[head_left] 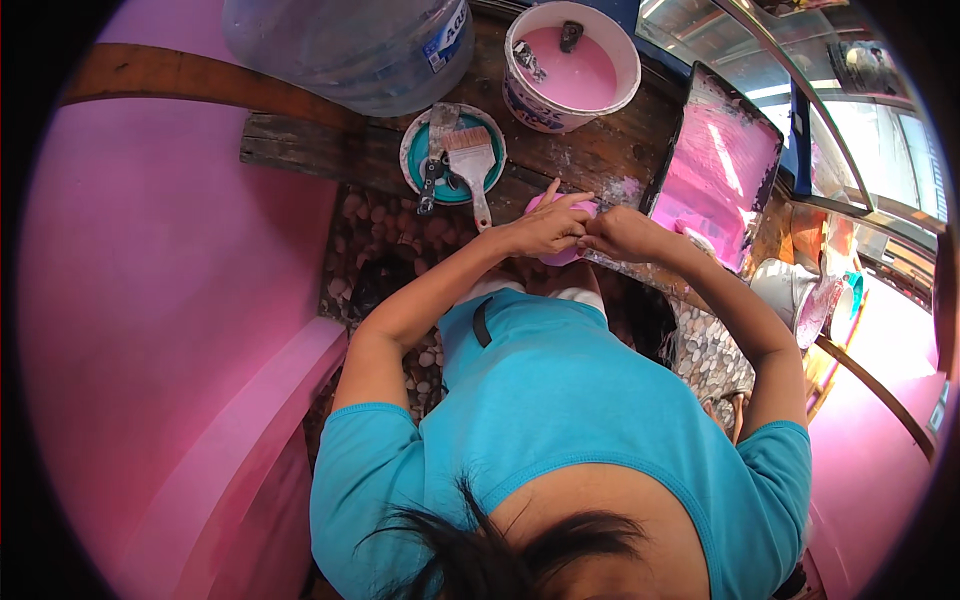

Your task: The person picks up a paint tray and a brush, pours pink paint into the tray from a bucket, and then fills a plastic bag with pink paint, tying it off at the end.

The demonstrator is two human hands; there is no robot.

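A small, round pink thing (563, 257), perhaps a tub or bowl, lies at the table's near edge, close in front of my body. My left hand (545, 225) is laid over it and grips it, with some fingers stretched out across its top. Right beside it, my right hand (625, 235) is closed in a fist, its fingertips meeting the left fingers. Whatever the right fist holds is hidden. To the left of my hands, a paintbrush (471, 160) with a white handle and a scraper (437, 150) rest on a round teal-and-white lid (410, 160).
Behind stands a white bucket (570, 75) of pink paint. A large clear water bottle (350, 55) is at back left. On the right lies a paint tray (715, 165) coated in pink. More paint-smeared containers (785, 290) stand farther right. A pink wall (170, 300) runs along the left.
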